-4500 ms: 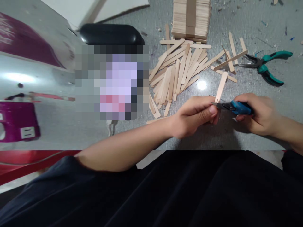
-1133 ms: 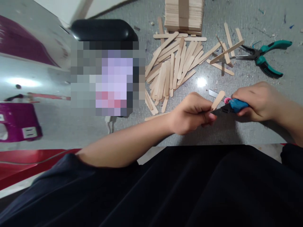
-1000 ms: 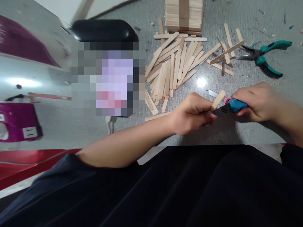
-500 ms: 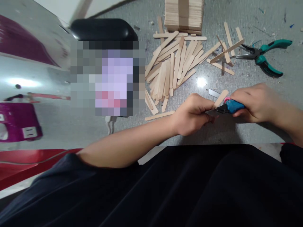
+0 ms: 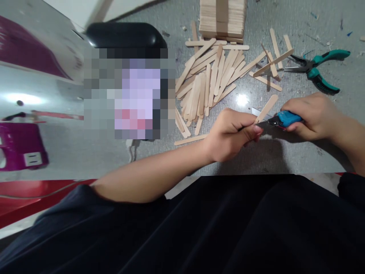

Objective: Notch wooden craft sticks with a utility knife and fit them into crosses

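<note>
Nearest is a dark shirt (image 5: 182, 224), tucked up against the near edge of the table (image 5: 310, 163). Off to the left on the near side there's a purple socket block (image 5: 24, 146).

The left hand (image 5: 230, 135) is pinching a wooden stick (image 5: 267, 108) by its lower end, with the rounded tip poking up toward the far right. The right hand (image 5: 313, 116) has its fingers wrapped around a blue-handled knife (image 5: 289, 119), blade pointing left, right by the left thumb and the stick's gripped end. Can't tell how deep the edge sits, if at all. A second blade (image 5: 257, 112) lies just past there, partly hidden behind the stick.

Further out, a messy pile of loose sticks (image 5: 209, 82) is in the middle, with a few crossed sticks (image 5: 273, 62) to its right, then teal-handled pliers (image 5: 332, 56) right beside those, jaws apart. Farthest back: a banded stick bundle (image 5: 222, 19), plus a glossy black object (image 5: 125, 35) to its left.
</note>
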{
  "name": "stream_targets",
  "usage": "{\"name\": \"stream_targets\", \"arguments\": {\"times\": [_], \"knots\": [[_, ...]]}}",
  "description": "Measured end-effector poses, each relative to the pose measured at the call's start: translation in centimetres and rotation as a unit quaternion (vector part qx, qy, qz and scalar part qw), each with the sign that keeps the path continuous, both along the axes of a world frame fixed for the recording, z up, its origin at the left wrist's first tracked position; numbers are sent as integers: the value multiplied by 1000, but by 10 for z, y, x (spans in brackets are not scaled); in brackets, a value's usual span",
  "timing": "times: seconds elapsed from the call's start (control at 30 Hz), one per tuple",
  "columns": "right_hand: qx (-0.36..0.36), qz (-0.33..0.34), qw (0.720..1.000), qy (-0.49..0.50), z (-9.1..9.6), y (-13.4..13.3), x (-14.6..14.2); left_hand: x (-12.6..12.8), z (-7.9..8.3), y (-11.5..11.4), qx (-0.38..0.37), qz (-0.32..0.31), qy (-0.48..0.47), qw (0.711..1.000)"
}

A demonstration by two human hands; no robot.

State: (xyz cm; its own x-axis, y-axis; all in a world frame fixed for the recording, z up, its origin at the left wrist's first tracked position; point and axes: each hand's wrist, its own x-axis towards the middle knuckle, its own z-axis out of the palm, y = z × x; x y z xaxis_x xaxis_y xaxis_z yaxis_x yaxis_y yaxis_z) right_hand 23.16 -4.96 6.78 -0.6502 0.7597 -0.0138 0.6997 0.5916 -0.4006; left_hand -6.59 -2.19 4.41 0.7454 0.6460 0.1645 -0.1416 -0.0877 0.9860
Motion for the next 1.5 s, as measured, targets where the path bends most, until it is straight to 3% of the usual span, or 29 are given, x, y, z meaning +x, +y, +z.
{"name": "stream_targets", "arguments": {"times": [0.17,0.37,0.6,0.8,1.1,1.3,1.5], "knots": [[34,6,999,-7,-1,-2,-2,0,-6,-4,74,42,7,996],[-30,-53,994,-91,8,-8,-11,1,-11,-8,106,74,-8,992],[1,-72,986,-148,9,-9,-11,-2,-3,-7,36,84,51,994],[31,-69,982,-170,11,-8,-11,-1,3,-7,30,105,82,991],[65,-72,981,-169,9,-8,-7,1,5,-8,-9,110,83,990],[144,-63,981,-117,1,-8,-4,1,5,-8,-26,110,87,990],[128,-77,981,-124,6,-7,-7,2,7,-8,-38,120,98,987]]}}
